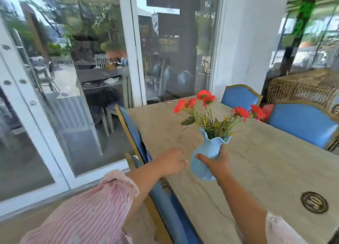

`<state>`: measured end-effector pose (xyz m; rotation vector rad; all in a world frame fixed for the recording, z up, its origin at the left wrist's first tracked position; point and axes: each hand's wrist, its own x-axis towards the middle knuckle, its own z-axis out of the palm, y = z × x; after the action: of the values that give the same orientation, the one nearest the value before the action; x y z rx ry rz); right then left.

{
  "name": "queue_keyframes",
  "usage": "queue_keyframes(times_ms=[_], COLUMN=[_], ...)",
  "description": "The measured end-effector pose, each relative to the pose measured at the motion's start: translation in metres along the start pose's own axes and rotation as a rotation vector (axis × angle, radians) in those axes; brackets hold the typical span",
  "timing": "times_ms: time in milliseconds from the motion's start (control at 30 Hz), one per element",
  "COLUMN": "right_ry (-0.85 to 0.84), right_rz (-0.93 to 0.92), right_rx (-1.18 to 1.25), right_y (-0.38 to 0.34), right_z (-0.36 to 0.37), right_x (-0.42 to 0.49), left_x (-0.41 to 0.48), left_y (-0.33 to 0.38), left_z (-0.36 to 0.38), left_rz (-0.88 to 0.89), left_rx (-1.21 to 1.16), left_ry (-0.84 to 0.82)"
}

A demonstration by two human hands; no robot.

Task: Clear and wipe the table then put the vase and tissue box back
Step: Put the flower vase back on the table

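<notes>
Above the table (256, 161), right hand (216, 164) clasps the blue vase (199, 167); fingers of left hand (170, 163) lie relaxed.

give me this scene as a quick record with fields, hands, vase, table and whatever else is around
right hand: grips the blue vase round its body
vase state: holds red flowers, leans slightly; resting on the table or lifted, cannot tell
left hand: beside the vase, fingers relaxed, holding nothing
table: pale stone-look top with a round metal insert set in it
seating: blue chairs along the table's sides
tissue box: not in view
</notes>
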<state>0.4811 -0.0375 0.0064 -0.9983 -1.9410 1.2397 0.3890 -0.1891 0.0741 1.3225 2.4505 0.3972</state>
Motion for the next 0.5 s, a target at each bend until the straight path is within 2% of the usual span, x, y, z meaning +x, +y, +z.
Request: queue_keyframes(times_ms=[233,500], right_ry=[0.009,0.080], right_rz=[-0.016,0.042], right_rx=[-0.061,-0.059], right_y=[-0.029,-0.036], right_z=[0.073,0.159], right_x=[0.027,0.105], left_x=[0.022,0.117], left_y=[-0.084,-0.185], left_z=[-0.036,-0.074], left_rz=[0.077,0.085], left_rx=[-0.103,-0.079], left_ry=[0.021,-0.069])
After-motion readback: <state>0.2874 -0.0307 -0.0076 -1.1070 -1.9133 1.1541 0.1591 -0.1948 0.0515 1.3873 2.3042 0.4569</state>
